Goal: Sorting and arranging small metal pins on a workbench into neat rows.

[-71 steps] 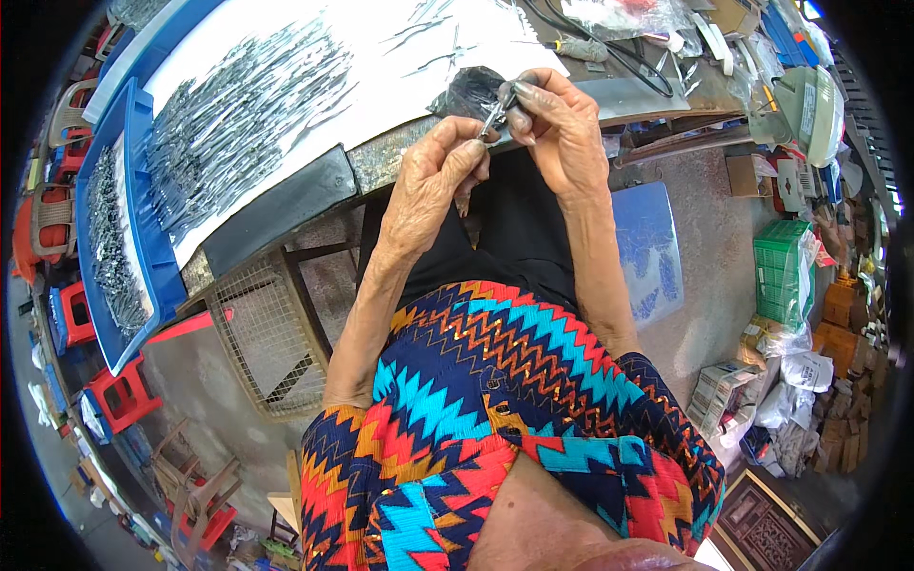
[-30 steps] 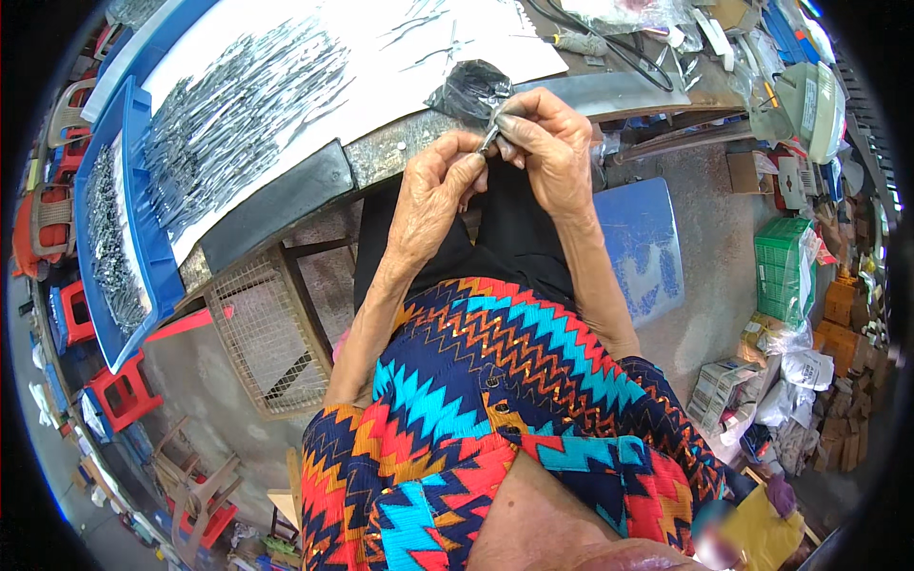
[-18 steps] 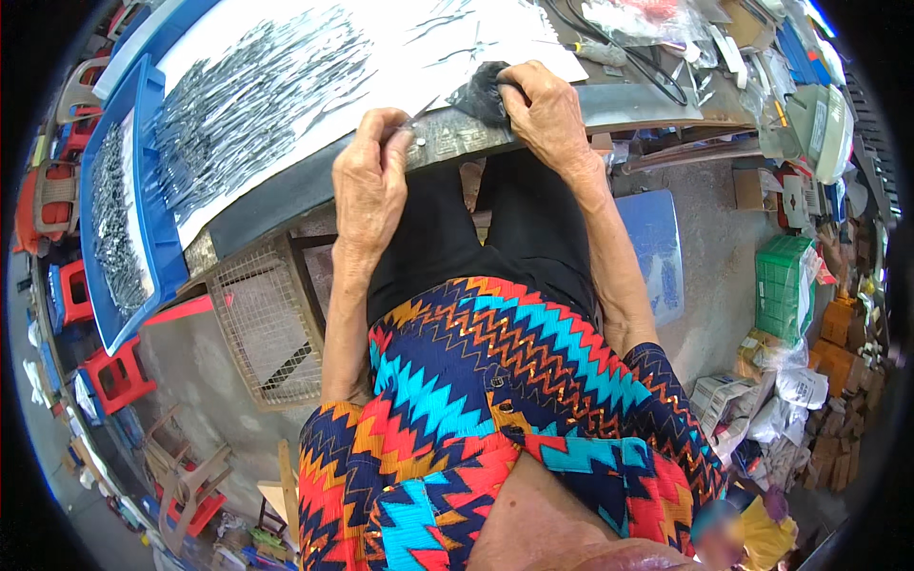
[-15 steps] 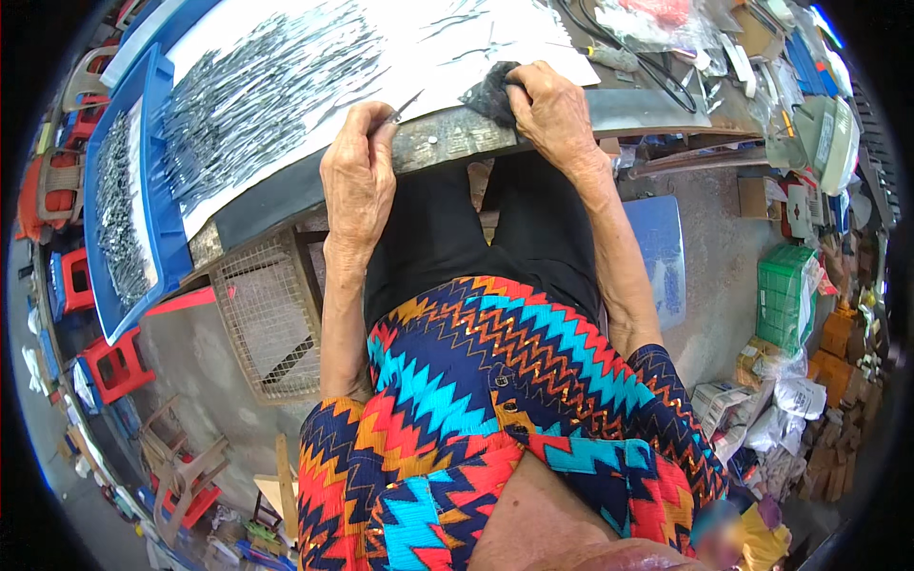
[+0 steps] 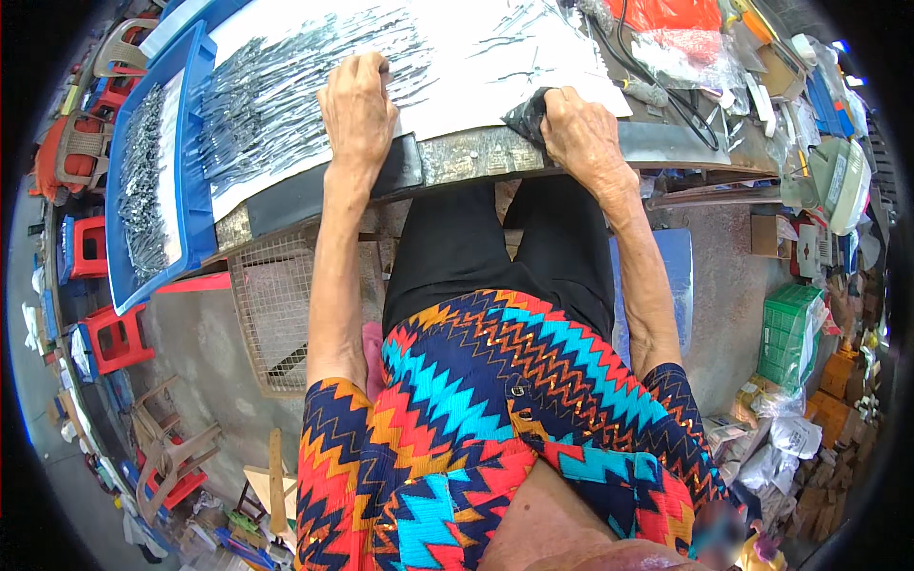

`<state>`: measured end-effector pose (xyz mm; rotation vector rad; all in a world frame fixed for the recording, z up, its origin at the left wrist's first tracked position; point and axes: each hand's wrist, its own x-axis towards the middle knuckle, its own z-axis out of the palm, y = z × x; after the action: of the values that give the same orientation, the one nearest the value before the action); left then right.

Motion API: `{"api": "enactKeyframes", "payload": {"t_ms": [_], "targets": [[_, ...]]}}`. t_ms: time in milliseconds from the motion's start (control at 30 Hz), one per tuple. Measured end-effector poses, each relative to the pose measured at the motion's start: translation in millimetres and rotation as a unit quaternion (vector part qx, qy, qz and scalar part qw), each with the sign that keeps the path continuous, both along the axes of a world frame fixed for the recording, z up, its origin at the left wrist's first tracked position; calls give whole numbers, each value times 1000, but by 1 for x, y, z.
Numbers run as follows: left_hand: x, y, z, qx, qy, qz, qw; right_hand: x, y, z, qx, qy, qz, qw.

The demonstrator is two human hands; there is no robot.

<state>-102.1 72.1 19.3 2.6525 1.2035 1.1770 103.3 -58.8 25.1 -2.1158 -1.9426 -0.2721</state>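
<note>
My left hand (image 5: 357, 109) covers some metal pieces (image 5: 286, 86); its fingertips are out of sight. My right hand (image 5: 581, 133) hides part of the dark cloth (image 5: 526, 114). The blue tray (image 5: 195, 190) runs off the frame's upper left.

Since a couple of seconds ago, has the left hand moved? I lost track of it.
Yes. The left hand went left, away from the right hand, and now lies on the white sheet by the metal pieces.

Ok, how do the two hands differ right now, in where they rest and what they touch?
The left hand lies flat on the white sheet beside the spread of thin metal pieces; the right hand sits at the table edge on a dark crumpled cloth. Both rest palm down.
</note>
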Motion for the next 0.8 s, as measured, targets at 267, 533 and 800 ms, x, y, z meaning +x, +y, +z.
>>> {"api": "enactKeyframes", "payload": {"t_ms": [267,533,800], "targets": [[10,33,-12,-5,89,40,995,-3,-1,10,-47,-14,-4,999],[17,31,-11,10,92,32,995,5,-12,9,-11,48,1,999],[74,-1,-2,-68,30,-126,989,5,-17,5,77,106,2,991]]}}
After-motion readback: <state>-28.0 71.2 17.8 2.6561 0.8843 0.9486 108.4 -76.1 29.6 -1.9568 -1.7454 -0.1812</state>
